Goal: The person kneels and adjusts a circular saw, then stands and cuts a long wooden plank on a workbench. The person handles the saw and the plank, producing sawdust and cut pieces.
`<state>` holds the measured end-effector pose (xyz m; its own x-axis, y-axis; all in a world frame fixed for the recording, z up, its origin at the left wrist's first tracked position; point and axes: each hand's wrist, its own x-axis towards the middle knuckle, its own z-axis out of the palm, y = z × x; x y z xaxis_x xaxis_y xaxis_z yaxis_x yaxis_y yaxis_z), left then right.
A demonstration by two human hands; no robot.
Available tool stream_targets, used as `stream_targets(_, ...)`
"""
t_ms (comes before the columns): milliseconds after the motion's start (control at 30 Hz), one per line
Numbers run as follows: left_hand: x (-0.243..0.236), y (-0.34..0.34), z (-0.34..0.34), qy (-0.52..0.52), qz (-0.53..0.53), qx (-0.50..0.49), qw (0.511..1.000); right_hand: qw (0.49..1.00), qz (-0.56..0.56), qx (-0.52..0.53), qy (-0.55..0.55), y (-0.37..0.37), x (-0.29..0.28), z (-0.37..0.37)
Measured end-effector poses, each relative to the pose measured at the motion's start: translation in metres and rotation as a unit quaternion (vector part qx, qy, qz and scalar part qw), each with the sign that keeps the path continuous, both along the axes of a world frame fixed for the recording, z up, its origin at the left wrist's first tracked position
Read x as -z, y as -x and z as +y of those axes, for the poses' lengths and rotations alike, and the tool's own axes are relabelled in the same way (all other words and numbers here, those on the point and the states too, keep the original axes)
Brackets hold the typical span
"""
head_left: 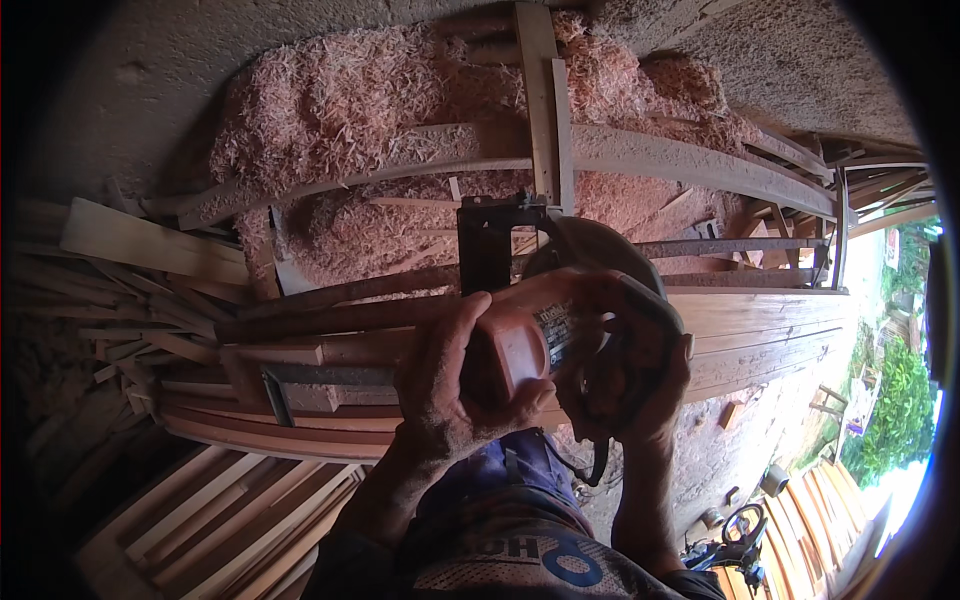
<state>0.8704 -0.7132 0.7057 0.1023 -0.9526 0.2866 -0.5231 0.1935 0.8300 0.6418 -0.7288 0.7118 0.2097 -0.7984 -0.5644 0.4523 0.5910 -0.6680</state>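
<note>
Both hands are on a power saw (560,325), which is above the middle of a planked bench (760,312), between its left and right ends. I cannot tell whether the saw touches the wood below it. The left hand (435,375) cups the orange-red motor housing (522,350); its fingers (466,318) are parted by the width of the housing, with the thumb on the side nearer the person. The right hand (662,400) is wrapped round the dark rear handle (640,310); its fingers are partly hidden in shade, so I cannot tell exactly how tightly they are curled. A black cable (598,465) hangs just below this hand. The saw's rounded grey guard (610,250) and black base plate (484,250) point away from the person, toward the bench's far edge.

Beyond that edge, a long curved beam (700,170) runs across in front of a heap of pinkish wood shavings (370,100), and a narrow plank (538,90) crosses the beam. Past the bench's left end lie loose boards (150,245). Near its near left corner are pale slats (215,510); well off its near right corner are dark handlebars (740,535).
</note>
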Motion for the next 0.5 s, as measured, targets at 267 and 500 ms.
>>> stream_targets(267,0.0008,-0.0009,-0.0021,0.01,-0.018,0.0,1.0,1.0,-0.008,0.001,-0.01,0.0001,0.0028,-0.0009)
stream_targets(500,-0.0084,-0.0014,-0.004,0.016,-0.017,0.012,1.0,0.999,-0.031,-0.003,0.009,0.0001,0.0025,-0.0018)
